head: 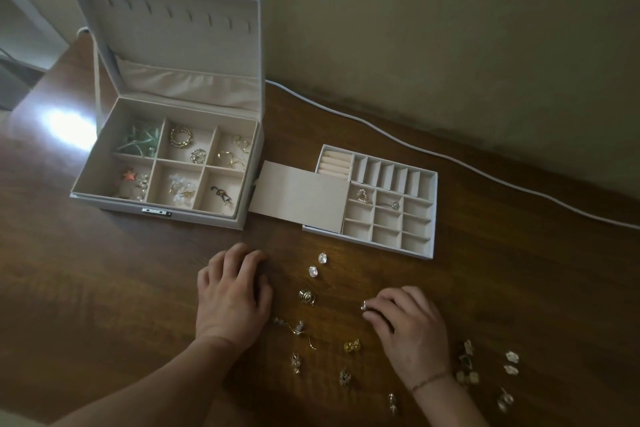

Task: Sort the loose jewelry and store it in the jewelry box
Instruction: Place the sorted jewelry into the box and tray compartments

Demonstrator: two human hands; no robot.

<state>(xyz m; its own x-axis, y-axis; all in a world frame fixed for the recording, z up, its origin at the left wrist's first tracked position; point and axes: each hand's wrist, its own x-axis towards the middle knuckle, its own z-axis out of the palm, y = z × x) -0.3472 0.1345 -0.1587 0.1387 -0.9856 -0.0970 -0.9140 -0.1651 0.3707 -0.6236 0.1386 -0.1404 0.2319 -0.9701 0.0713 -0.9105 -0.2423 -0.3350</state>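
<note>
Silver piece [364,305], perhaps an earring, pinched by right hand [410,329]; left hand [232,291] loosely curled

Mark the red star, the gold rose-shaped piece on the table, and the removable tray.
red star [129,174], head view, centre of the star in the box's front-left compartment.
gold rose-shaped piece [306,297], head view, middle of its swirl.
removable tray [434,215], head view, its right outer wall.

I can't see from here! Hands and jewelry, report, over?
Right hand pinching small silver piece. Left hand resting on table. Jewelry box open. Path clear.
</note>
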